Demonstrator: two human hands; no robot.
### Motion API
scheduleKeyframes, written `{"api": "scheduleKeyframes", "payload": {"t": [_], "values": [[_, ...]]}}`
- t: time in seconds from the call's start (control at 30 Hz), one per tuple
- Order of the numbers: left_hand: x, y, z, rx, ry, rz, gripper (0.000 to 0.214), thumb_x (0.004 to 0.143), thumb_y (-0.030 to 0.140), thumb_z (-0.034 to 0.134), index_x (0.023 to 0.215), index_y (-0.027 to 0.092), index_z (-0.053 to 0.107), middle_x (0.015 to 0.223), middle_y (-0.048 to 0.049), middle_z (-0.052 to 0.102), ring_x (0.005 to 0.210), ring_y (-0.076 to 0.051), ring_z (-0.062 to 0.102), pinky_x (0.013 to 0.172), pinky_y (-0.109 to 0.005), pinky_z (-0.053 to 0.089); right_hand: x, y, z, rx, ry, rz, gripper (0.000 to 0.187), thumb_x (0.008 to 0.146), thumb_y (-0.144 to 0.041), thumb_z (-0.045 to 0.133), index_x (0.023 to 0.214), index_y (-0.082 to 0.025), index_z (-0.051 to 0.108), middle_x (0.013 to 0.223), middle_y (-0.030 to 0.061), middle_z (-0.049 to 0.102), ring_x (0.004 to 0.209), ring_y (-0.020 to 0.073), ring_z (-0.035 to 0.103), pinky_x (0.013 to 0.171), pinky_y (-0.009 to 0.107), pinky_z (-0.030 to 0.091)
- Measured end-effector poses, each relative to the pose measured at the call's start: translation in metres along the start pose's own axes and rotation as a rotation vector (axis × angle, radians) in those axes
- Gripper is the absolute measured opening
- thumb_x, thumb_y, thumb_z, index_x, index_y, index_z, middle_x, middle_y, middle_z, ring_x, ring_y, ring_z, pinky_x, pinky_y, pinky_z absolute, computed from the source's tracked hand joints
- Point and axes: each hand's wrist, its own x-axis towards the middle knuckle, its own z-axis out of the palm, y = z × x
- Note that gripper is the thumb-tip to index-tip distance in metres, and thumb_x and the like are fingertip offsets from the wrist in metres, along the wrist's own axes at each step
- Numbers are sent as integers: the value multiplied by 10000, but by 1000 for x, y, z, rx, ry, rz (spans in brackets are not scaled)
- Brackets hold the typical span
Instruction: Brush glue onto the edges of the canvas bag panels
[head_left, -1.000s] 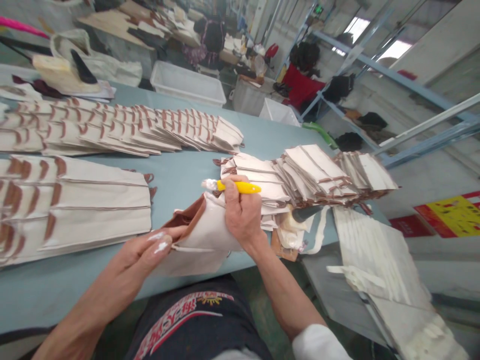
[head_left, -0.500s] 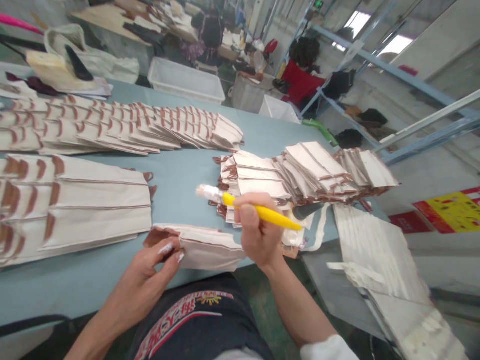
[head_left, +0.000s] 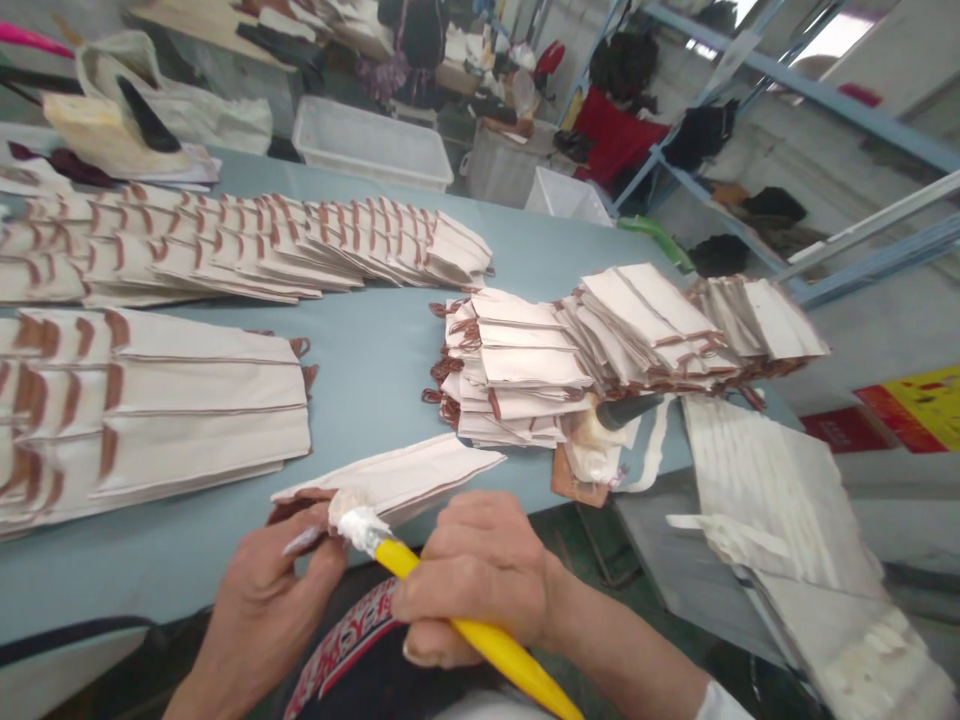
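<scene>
My right hand point(head_left: 480, 575) is wrapped round a yellow-handled brush point(head_left: 487, 640). White paste coats the brush's head, which is at the brown end of a cream fabric piece point(head_left: 405, 475). That piece lies along the table's near edge, its brown end pinched between the thumb and fingers of my left hand point(head_left: 277, 580). White smears show on the left fingertips. Just beyond is a stack of similar cream pieces point(head_left: 525, 370) with brown loops. To the left, overlapping cream pieces with brown ends point(head_left: 210, 400) lie in a fanned row.
The blue-green table point(head_left: 360, 400) carries a second fanned row point(head_left: 262, 240) farther back. White bins point(head_left: 375, 140) stand behind it. A dark-handled tool point(head_left: 626, 412) rests beside the right stack. A grey side surface with pale strips point(head_left: 780, 490) is at right, below a blue metal rack point(head_left: 750, 230).
My right hand has brought the brush down and left, onto the brown end of the held piece. My left hand has shifted slightly left and down with it.
</scene>
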Motion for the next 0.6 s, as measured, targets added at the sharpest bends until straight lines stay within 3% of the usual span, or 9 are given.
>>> {"api": "scheduleKeyframes", "payload": {"t": [0.13, 0.23, 0.33, 0.43, 0.6], "values": [[5, 10, 2, 18, 6, -38, 284, 935, 330, 625, 654, 296, 656, 506, 71, 638, 411, -157, 574, 701, -253, 657, -13, 3, -5, -32, -137, 25, 197, 1122, -466, 786, 1117, -278, 729, 707, -70, 708, 541, 111, 661, 553, 252, 540], [5, 10, 2, 41, 4, -100, 305, 939, 407, 625, 658, 296, 663, 510, 49, 642, 452, -178, 583, 748, -290, 672, -19, 6, -3, -30, -176, 15, 256, 1107, -539, 795, 1066, -292, 745, 716, -63, 718, 559, 108, 666, 558, 239, 548], [2, 6, 2, 32, -43, -104, 311, 951, 405, 623, 669, 289, 686, 541, 45, 671, 488, -186, 640, 664, -261, 638, -17, 6, 2, 2, -110, 14, 241, 1126, -524, 766, 1093, -287, 740, 707, -63, 726, 541, 111, 670, 575, 239, 575], [-2, 0, 3, 26, -72, -74, 259, 947, 337, 624, 725, 279, 744, 612, 50, 750, 514, -185, 695, 556, -233, 557, -13, 5, 9, 62, 51, 40, 151, 1161, -417, 712, 1132, -269, 712, 716, -63, 753, 514, 108, 678, 628, 244, 614], [-8, -4, 5, -33, -45, -55, 268, 971, 317, 628, 754, 271, 778, 675, 43, 817, 525, -182, 730, 560, -229, 575, -13, 0, 11, 100, 32, 33, 125, 1112, -398, 755, 1116, -283, 706, 696, -72, 761, 488, 118, 684, 584, 255, 608]]}}
